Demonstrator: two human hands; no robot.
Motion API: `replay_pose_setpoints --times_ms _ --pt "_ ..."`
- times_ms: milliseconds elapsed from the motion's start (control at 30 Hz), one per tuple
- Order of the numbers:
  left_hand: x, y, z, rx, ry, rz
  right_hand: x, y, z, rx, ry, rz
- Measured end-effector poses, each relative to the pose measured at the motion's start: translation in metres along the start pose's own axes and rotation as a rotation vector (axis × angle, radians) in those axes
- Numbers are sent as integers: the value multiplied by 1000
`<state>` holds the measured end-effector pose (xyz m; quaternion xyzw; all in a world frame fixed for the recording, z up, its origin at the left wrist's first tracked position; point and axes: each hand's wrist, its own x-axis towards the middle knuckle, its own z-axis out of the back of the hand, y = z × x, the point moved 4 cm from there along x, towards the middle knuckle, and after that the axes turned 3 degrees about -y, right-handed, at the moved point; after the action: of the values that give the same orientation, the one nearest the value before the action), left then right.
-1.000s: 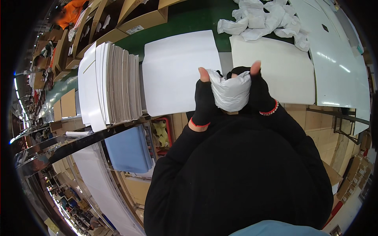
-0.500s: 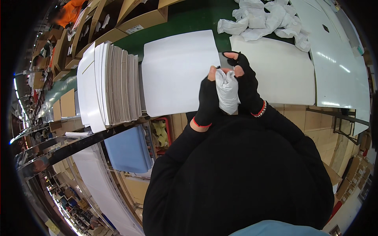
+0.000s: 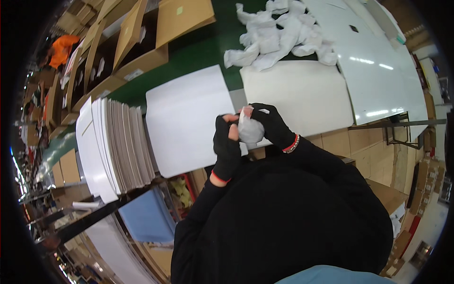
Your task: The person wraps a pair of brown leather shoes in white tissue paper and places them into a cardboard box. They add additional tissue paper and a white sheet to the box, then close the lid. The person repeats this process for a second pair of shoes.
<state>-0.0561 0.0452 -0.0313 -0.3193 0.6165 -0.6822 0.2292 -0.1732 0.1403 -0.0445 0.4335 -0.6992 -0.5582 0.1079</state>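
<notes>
A white paper-wrapped bundle [image 3: 250, 131] is held in front of my body, its contents hidden. My right hand [image 3: 273, 125], in a black fingerless glove, grips its right side and upper end, with bare fingertips on the crumpled paper. On the other side my left hand [image 3: 227, 146], gloved the same way, is closed with thumb and fingertips at the bundle's left edge. Underneath and beyond lie a white sheet stack [image 3: 191, 118] and a cream-white sheet [image 3: 298, 97]. Several similar white wrapped bundles [image 3: 279, 35] are heaped past the cream sheet.
A tall stack of white-faced boards [image 3: 125, 144] stands at the left. Open cardboard boxes [image 3: 142, 66] line the far left of the green table [image 3: 189, 52]. A glossy white board [image 3: 378, 66] is at the right, and blue sheets [image 3: 147, 217] hang below the table edge.
The bundle has turned from lengthwise toward me to a foreshortened end view. My left hand has shifted down its side; my right hand now wraps over its top. The head view has swung.
</notes>
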Motion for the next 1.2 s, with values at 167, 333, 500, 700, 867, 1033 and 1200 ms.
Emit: replay_pose_setpoints --times_ms 167,333,500,700,867,1033,1200 --pt "17 14 8 -27 48 108 139 63 180 369 392 481" --pt "9 16 23 74 75 126 131 132 262 -254 -398 659" --pt "-7 39 35 41 51 265 61 28 234 -826 73 -86" --pt "3 47 30 77 147 265 12 -12 214 -1450 118 95" --pt "15 32 10 32 170 202 30 -10 249 -1410 -40 212" --pt "10 -10 -33 420 183 -236 4 20 143 -413 192 5" --pt "14 30 -29 448 193 -140 -12 23 92 -327 263 62"
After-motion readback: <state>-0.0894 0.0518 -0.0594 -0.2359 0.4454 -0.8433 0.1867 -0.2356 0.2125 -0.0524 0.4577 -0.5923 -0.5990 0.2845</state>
